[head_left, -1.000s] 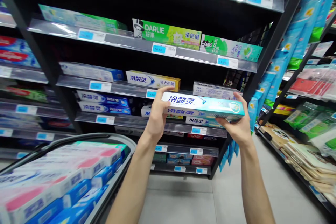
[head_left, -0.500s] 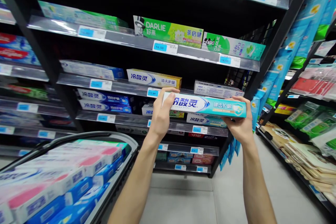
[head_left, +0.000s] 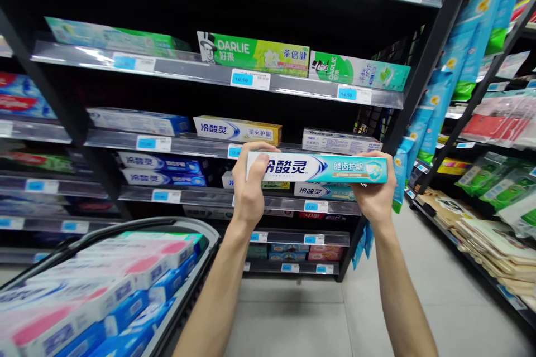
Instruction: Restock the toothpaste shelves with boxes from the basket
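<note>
A long white and teal toothpaste box is held level in front of the shelves, its printed face towards me. My left hand grips its left end, thumb across the front. At the other end my right hand is closed round the corner, with fingers partly hidden behind and under the box. Just below and behind it, a similar teal toothpaste box lies on a shelf. A white and gold toothpaste box stands on the shelf above, behind my left hand.
At the lower left is a basket piled with pink-white and blue boxes. Green Darlie boxes line an upper shelf over a price rail. Blue hanging packs flank the rack's right post. Stacked boards lie on the right-hand shelving.
The toothpaste box and both hands have shifted slightly left in view, and the box has turned more level. The camera view has moved a little; both hands keep their hold.
</note>
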The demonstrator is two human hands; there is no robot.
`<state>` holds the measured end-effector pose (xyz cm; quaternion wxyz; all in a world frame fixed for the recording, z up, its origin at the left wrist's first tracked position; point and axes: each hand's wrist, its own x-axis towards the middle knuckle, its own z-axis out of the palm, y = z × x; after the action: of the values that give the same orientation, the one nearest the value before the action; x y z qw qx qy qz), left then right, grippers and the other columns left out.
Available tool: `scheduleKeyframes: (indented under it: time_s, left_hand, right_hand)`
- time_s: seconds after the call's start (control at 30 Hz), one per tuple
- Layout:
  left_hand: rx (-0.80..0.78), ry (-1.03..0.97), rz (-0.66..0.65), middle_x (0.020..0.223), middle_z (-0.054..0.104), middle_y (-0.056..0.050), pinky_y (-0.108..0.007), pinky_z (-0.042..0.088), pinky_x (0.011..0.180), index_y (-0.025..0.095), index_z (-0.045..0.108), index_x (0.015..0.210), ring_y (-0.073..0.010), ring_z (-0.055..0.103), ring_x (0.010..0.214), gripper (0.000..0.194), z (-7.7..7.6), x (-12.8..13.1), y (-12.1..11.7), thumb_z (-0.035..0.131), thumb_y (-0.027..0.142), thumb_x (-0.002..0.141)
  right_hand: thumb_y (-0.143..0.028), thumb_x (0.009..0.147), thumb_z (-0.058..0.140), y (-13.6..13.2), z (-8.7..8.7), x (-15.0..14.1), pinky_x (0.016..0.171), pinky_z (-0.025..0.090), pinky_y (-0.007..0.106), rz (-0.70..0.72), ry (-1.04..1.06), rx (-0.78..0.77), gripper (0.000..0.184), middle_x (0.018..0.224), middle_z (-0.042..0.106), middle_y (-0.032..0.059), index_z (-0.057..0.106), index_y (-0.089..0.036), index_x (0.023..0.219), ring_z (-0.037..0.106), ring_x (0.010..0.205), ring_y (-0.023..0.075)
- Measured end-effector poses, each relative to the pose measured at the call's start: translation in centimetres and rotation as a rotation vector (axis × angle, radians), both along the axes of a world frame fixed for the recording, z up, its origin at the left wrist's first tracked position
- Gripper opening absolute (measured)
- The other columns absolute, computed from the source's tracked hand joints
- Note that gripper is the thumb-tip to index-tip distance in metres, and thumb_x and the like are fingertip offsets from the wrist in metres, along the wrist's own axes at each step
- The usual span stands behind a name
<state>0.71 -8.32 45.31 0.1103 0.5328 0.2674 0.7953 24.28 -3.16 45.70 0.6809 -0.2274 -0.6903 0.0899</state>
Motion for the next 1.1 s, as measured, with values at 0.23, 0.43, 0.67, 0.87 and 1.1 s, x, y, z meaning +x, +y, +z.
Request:
scheduleKeyframes:
  time_s: [0.23, 0.43, 0.67, 0.87, 1.1]
  left_hand:
    - [0.076, -0.111, -0.103, 0.103, 0.069, -0.009, -0.041, 0.053, 0.098, 0.023, 0.069, 0.093, -0.0279, 0.065, 0.107, 0.047, 0.6, 1.1, -0.4, 0.04, 0.059, 0.103]
    - [0.057, -0.132, -0.161, 0.1, 0.068, -0.01, -0.038, 0.055, 0.096, 0.022, 0.065, 0.089, -0.026, 0.066, 0.106, 0.051, 0.6, 0.5, -0.1, 0.039, 0.064, 0.102]
    - [0.03, -0.185, -0.205, 0.097, 0.07, -0.008, -0.034, 0.054, 0.096, 0.02, 0.068, 0.09, -0.0232, 0.067, 0.102, 0.051, 0.5, 0.3, 0.1, 0.041, 0.062, 0.104]
    - [0.049, -0.178, -0.162, 0.096, 0.07, -0.009, -0.035, 0.054, 0.091, 0.021, 0.069, 0.09, -0.0247, 0.067, 0.1, 0.053, 0.4, 0.1, 0.2, 0.04, 0.064, 0.103]
    - [0.064, -0.168, -0.168, 0.096, 0.071, -0.009, -0.035, 0.053, 0.092, 0.02, 0.069, 0.091, -0.0244, 0.067, 0.099, 0.053, 0.2, 0.2, 0.5, 0.041, 0.063, 0.103]
  right_hand:
    - [-0.041, 0.084, 0.07, -0.5, -0.3, -1.3, 0.098, 0.056, 0.051, -0.097, 0.13, 0.169, 0.031, 0.112, 0.067, 0.0065, 0.056, -0.028, 0.108, 0.068, 0.109, 0.0296]
    - [-0.042, 0.082, 0.073, -0.1, -0.7, -2.0, 0.094, 0.056, 0.049, -0.084, 0.197, 0.206, 0.032, 0.106, 0.065, 0.005, 0.056, -0.028, 0.106, 0.068, 0.102, 0.0278]
    - [-0.026, 0.078, 0.071, 0.5, -1.0, -1.9, 0.084, 0.059, 0.037, 0.022, 0.13, 0.145, 0.033, 0.103, 0.065, 0.0021, 0.058, -0.026, 0.108, 0.067, 0.092, 0.0208]
    - [-0.026, 0.068, 0.09, 0.0, -0.5, -0.2, 0.085, 0.063, 0.038, 0.313, -0.07, -0.09, 0.069, 0.124, 0.065, 0.0055, 0.052, -0.029, 0.125, 0.068, 0.11, 0.0252]
    - [-0.043, 0.065, 0.096, -0.6, -0.1, -0.4, 0.087, 0.063, 0.039, 0.289, 0.014, -0.111, 0.067, 0.118, 0.068, 0.0054, 0.056, -0.028, 0.117, 0.07, 0.105, 0.0249]
